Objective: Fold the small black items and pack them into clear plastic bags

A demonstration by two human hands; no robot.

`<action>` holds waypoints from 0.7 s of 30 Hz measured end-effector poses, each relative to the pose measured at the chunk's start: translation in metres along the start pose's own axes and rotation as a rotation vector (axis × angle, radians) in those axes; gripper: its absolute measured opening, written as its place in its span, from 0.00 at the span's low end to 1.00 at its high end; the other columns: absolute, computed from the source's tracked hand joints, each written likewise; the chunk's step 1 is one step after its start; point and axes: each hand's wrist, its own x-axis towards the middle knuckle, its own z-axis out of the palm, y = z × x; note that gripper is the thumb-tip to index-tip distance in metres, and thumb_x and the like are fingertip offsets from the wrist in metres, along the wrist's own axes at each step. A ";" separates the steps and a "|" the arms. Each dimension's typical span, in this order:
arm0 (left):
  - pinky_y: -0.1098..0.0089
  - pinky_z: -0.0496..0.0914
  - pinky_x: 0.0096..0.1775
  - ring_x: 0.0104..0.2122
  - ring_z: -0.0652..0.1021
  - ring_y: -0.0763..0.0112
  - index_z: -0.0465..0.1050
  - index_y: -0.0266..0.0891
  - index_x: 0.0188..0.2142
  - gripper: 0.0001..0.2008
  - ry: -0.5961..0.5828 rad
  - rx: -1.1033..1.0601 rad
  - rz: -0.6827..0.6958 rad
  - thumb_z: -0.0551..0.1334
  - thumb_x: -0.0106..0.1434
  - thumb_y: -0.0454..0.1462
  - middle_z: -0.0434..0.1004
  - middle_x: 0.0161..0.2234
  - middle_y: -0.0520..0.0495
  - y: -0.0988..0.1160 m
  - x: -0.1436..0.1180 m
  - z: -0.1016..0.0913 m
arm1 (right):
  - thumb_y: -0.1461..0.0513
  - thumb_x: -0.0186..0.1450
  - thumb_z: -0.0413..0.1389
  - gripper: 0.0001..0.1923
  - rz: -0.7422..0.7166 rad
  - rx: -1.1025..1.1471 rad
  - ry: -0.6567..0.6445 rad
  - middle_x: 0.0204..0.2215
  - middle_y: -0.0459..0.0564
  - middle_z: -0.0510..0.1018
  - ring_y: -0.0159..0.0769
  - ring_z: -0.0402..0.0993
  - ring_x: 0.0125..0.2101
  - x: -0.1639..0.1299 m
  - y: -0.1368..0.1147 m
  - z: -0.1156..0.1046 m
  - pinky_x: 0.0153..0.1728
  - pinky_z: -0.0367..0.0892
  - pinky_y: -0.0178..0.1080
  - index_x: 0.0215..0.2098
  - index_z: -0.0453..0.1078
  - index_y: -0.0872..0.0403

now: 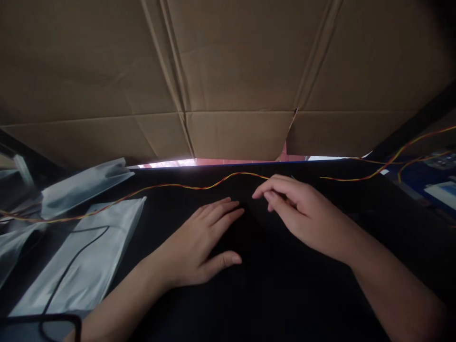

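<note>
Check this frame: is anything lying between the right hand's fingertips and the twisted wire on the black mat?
Nothing visible does. The right hand has its fingertips at the twisted wire, with only bare black mat around them. The left hand lies flat nearby, short of the wire.

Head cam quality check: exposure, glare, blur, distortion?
Head view: dim overall, the black tabletop swallowing detail; a blown-out bright strip under the brown cardboard wall; soft sheen on the silver foil bags; wide-angle bowing at the edges; left hand and right hand slightly soft.

Bags point(81, 256) lie left of hands point(199, 242), cardboard point(228, 71) behind.
</note>
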 end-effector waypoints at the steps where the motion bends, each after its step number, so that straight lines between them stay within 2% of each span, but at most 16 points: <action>1: 0.39 0.63 0.71 0.76 0.61 0.41 0.52 0.41 0.78 0.41 -0.060 0.028 -0.007 0.59 0.77 0.59 0.60 0.76 0.33 -0.001 -0.001 0.006 | 0.63 0.80 0.53 0.12 -0.015 0.011 0.045 0.45 0.44 0.83 0.35 0.81 0.40 0.005 0.008 0.003 0.43 0.74 0.39 0.48 0.78 0.44; 4: 0.35 0.57 0.73 0.78 0.54 0.41 0.42 0.41 0.80 0.43 -0.153 0.074 -0.021 0.56 0.78 0.58 0.52 0.79 0.34 -0.005 0.001 0.016 | 0.65 0.79 0.52 0.12 -0.085 0.078 0.138 0.44 0.47 0.82 0.36 0.81 0.43 0.013 0.030 0.026 0.46 0.74 0.41 0.46 0.78 0.48; 6: 0.35 0.57 0.74 0.78 0.55 0.43 0.44 0.44 0.80 0.41 -0.150 0.090 0.000 0.57 0.79 0.56 0.53 0.79 0.37 -0.006 0.005 0.008 | 0.66 0.79 0.52 0.12 -0.124 0.108 0.200 0.43 0.48 0.82 0.38 0.81 0.45 0.014 0.043 0.041 0.48 0.74 0.42 0.45 0.77 0.49; 8: 0.40 0.61 0.72 0.76 0.63 0.45 0.53 0.46 0.78 0.34 -0.064 0.117 -0.017 0.56 0.79 0.53 0.60 0.77 0.40 -0.006 0.006 -0.011 | 0.67 0.78 0.52 0.11 -0.141 0.101 0.239 0.43 0.49 0.82 0.38 0.81 0.45 0.012 0.053 0.049 0.49 0.75 0.43 0.46 0.77 0.50; 10: 0.49 0.72 0.64 0.66 0.76 0.49 0.67 0.48 0.70 0.24 0.070 0.179 -0.137 0.55 0.80 0.51 0.73 0.70 0.42 -0.007 -0.001 -0.034 | 0.67 0.78 0.52 0.11 -0.135 0.078 0.257 0.43 0.49 0.82 0.39 0.81 0.44 0.010 0.059 0.049 0.47 0.75 0.43 0.47 0.77 0.50; 11: 0.54 0.77 0.56 0.57 0.82 0.51 0.74 0.48 0.62 0.20 0.124 0.231 -0.232 0.54 0.79 0.50 0.80 0.62 0.44 -0.010 -0.007 -0.045 | 0.66 0.78 0.52 0.11 -0.126 0.070 0.262 0.43 0.49 0.82 0.39 0.81 0.43 0.009 0.060 0.046 0.45 0.75 0.43 0.47 0.77 0.50; 12: 0.58 0.78 0.46 0.47 0.85 0.54 0.77 0.48 0.53 0.18 0.155 0.305 -0.327 0.53 0.79 0.51 0.84 0.53 0.46 -0.013 -0.017 -0.054 | 0.66 0.78 0.52 0.11 -0.115 0.067 0.263 0.42 0.49 0.81 0.38 0.81 0.42 0.008 0.061 0.043 0.44 0.75 0.43 0.47 0.77 0.50; 13: 0.61 0.75 0.36 0.37 0.85 0.57 0.77 0.47 0.45 0.18 0.185 0.396 -0.401 0.53 0.78 0.51 0.86 0.44 0.47 -0.018 -0.028 -0.060 | 0.66 0.78 0.52 0.11 -0.105 0.068 0.259 0.42 0.50 0.81 0.39 0.81 0.42 0.007 0.061 0.041 0.44 0.75 0.43 0.47 0.77 0.50; 14: 0.64 0.70 0.29 0.29 0.82 0.59 0.76 0.46 0.41 0.18 0.180 0.490 -0.465 0.53 0.77 0.52 0.84 0.37 0.49 -0.024 -0.042 -0.063 | 0.66 0.78 0.52 0.11 -0.098 0.072 0.251 0.43 0.50 0.81 0.39 0.81 0.42 0.006 0.061 0.038 0.44 0.75 0.43 0.47 0.77 0.50; 15: 0.65 0.68 0.27 0.26 0.81 0.59 0.74 0.45 0.38 0.19 0.207 0.573 -0.506 0.53 0.76 0.52 0.83 0.34 0.49 -0.031 -0.056 -0.062 | 0.66 0.78 0.52 0.11 -0.097 0.078 0.242 0.43 0.50 0.81 0.38 0.81 0.42 0.005 0.060 0.036 0.44 0.75 0.43 0.47 0.77 0.51; 16: 0.65 0.67 0.25 0.24 0.80 0.57 0.72 0.45 0.34 0.20 0.248 0.641 -0.490 0.53 0.75 0.53 0.81 0.30 0.47 -0.038 -0.071 -0.060 | 0.67 0.78 0.52 0.11 -0.100 0.084 0.230 0.44 0.50 0.81 0.38 0.81 0.42 0.005 0.059 0.035 0.44 0.75 0.43 0.48 0.77 0.51; 18: 0.67 0.64 0.21 0.19 0.79 0.57 0.70 0.45 0.33 0.17 0.314 0.673 -0.487 0.55 0.72 0.51 0.78 0.23 0.49 -0.050 -0.098 -0.050 | 0.68 0.78 0.52 0.12 -0.115 0.094 0.203 0.44 0.50 0.81 0.37 0.81 0.42 0.003 0.056 0.035 0.44 0.75 0.41 0.49 0.77 0.52; 19: 0.69 0.61 0.19 0.15 0.77 0.59 0.70 0.45 0.34 0.13 0.310 0.629 -0.494 0.59 0.71 0.48 0.76 0.20 0.53 -0.054 -0.109 -0.044 | 0.68 0.77 0.51 0.12 -0.121 0.094 0.186 0.44 0.49 0.81 0.36 0.80 0.42 0.002 0.054 0.036 0.43 0.74 0.41 0.49 0.77 0.52; 21: 0.72 0.55 0.15 0.10 0.73 0.64 0.73 0.47 0.37 0.01 0.301 0.409 -0.492 0.64 0.67 0.40 0.75 0.16 0.59 -0.057 -0.121 -0.036 | 0.69 0.77 0.52 0.13 -0.130 0.090 0.151 0.44 0.49 0.80 0.34 0.79 0.40 0.001 0.052 0.037 0.41 0.74 0.40 0.49 0.77 0.52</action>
